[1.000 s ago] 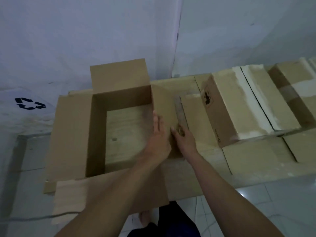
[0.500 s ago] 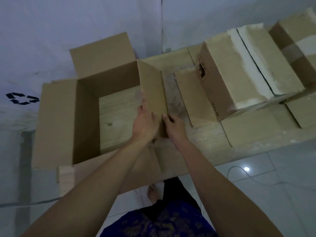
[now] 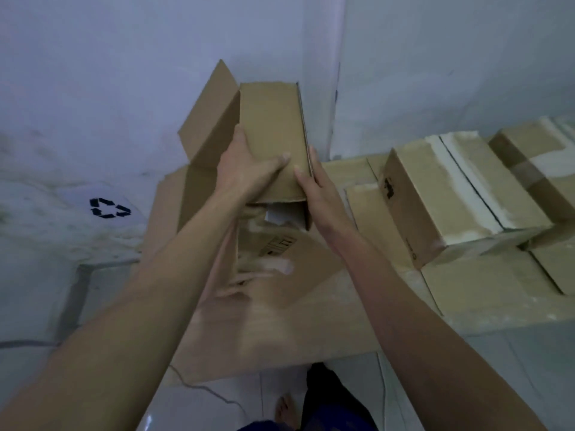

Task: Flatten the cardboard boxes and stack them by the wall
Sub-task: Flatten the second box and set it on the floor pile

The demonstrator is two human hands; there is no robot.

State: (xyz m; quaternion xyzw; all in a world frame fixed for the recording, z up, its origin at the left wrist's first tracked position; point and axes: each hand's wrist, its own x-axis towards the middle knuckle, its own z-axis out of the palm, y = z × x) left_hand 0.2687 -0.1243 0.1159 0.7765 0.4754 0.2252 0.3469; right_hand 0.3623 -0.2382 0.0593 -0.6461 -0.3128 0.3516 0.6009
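The open brown cardboard box (image 3: 270, 126) is lifted off the wooden table (image 3: 311, 306) and tilted up, its side panel facing me and its flaps hanging open. My left hand (image 3: 245, 169) grips that panel from the left, thumb across its face. Gripping the panel's right edge is my right hand (image 3: 314, 185). The box's lower part is blurred and partly hidden behind my forearms. Two taped, closed boxes, one nearer (image 3: 441, 194) and one at the far right (image 3: 541, 169), stand on the table to the right.
The white wall (image 3: 124, 88) with a black recycling mark (image 3: 109, 208) rises right behind the table. Flat cardboard pieces (image 3: 485, 284) lie under the closed boxes. Tiled floor (image 3: 513, 368), a thin cable (image 3: 205, 388) and my foot (image 3: 286, 410) are below the table's front edge.
Both hands have raised the open box from the table and tipped it upward toward the wall. The box's right wall, held low before, now stands high in front of me.
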